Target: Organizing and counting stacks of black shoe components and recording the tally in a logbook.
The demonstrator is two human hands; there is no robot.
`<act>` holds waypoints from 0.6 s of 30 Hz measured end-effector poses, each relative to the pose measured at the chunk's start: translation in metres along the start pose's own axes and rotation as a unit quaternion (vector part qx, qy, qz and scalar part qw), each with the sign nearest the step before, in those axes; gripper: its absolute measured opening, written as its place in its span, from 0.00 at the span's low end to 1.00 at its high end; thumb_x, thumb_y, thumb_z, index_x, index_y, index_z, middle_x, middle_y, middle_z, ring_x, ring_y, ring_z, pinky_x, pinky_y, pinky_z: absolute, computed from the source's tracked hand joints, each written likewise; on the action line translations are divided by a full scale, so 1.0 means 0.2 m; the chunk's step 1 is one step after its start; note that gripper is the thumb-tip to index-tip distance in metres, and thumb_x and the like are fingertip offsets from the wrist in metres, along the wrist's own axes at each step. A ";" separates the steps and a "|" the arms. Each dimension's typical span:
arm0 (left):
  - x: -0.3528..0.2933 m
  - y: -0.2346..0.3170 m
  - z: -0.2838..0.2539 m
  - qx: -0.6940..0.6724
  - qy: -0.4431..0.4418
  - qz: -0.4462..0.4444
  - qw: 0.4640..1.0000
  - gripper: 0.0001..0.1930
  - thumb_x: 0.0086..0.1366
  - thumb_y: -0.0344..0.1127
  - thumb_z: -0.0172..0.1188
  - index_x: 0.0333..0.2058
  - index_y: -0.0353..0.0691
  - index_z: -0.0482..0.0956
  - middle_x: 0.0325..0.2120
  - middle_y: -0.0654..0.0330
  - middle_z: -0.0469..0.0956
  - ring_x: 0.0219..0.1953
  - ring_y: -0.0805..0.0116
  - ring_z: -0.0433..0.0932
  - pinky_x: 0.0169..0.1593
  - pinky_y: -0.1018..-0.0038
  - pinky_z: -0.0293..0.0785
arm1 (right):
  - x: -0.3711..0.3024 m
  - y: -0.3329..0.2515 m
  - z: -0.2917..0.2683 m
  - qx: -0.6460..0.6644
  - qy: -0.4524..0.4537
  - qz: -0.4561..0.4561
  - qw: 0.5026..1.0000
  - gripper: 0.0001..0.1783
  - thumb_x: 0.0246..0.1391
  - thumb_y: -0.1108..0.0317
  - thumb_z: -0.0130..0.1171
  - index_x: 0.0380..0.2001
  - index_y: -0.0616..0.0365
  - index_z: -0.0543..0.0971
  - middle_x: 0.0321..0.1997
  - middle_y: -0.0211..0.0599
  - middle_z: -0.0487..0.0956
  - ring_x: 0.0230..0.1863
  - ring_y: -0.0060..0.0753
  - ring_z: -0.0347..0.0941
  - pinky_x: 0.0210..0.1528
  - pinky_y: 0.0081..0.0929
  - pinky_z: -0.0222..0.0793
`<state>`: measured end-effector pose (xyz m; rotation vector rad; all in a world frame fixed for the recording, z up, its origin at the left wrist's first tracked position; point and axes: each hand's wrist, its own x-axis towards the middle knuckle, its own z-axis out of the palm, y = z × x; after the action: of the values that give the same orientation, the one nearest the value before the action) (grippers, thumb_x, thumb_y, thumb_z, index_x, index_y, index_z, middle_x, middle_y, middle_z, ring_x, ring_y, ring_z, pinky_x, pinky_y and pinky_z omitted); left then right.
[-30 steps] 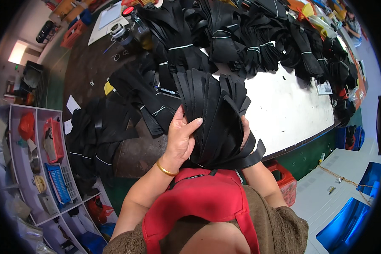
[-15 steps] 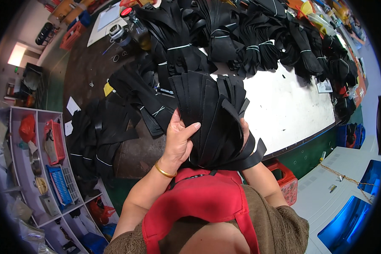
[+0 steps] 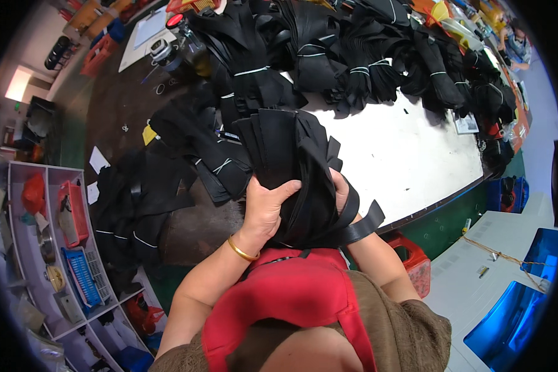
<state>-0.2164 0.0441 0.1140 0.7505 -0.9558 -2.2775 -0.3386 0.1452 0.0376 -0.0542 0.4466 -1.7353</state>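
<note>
Close to my body, a thick stack of black fabric strips (image 3: 276, 152) stands fanned between my two hands. My left hand (image 3: 266, 203) is closed around the stack's left side, thumb laid across the front and fingers behind. On the opposite edge my right hand (image 3: 339, 190) grips the strips, partly covered by loose bands that loop over the wrist. One wide strap end (image 3: 369, 220) sticks out to the right. Just left of the stack lies a bundle tied with crossed white string (image 3: 220, 162).
Several tied black bundles (image 3: 313, 59) line the far side of the table, which has a white board (image 3: 415, 152). More black pieces (image 3: 136, 198) lie at left. Beside the table are a shelf unit (image 3: 46, 248), a red plastic stool (image 3: 412, 263) and a grey surface (image 3: 477, 266).
The strips in my hands have drawn closer together at the top and turned slightly. My right hand has shifted left and up, and more of its fingers show.
</note>
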 end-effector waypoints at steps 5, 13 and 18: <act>0.06 -0.04 0.06 0.315 -0.020 0.107 0.943 0.41 0.43 0.21 0.71 0.57 0.33 0.61 0.47 0.55 0.73 0.48 0.68 0.74 0.53 0.73 0.71 | -0.01 0.01 0.02 -0.167 0.130 -0.060 0.975 0.26 0.60 0.57 0.48 0.54 0.67 0.68 0.52 0.46 0.74 0.49 0.36 0.74 0.53 0.31 0.73; 0.07 -0.11 0.11 0.332 -0.024 0.093 0.938 0.46 0.43 0.30 0.74 0.58 0.29 0.56 0.49 0.50 0.70 0.51 0.63 0.72 0.55 0.70 0.68 | 0.01 0.01 -0.15 -0.047 0.082 -0.047 0.994 0.21 0.62 0.66 0.45 0.55 0.65 0.68 0.53 0.44 0.73 0.51 0.36 0.73 0.55 0.30 0.71; 0.07 -0.11 0.14 0.300 -0.021 0.069 0.951 0.44 0.45 0.27 0.73 0.58 0.30 0.56 0.49 0.51 0.70 0.51 0.64 0.72 0.55 0.71 0.68 | -0.05 -0.02 -0.12 -0.238 0.111 -0.113 0.958 0.19 0.62 0.69 0.44 0.55 0.64 0.68 0.53 0.44 0.73 0.51 0.36 0.72 0.55 0.30 0.71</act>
<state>-0.2516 0.0602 0.1106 0.8422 -1.7008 -1.8884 -0.3458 0.1620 0.0188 -0.2656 1.0532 -1.8281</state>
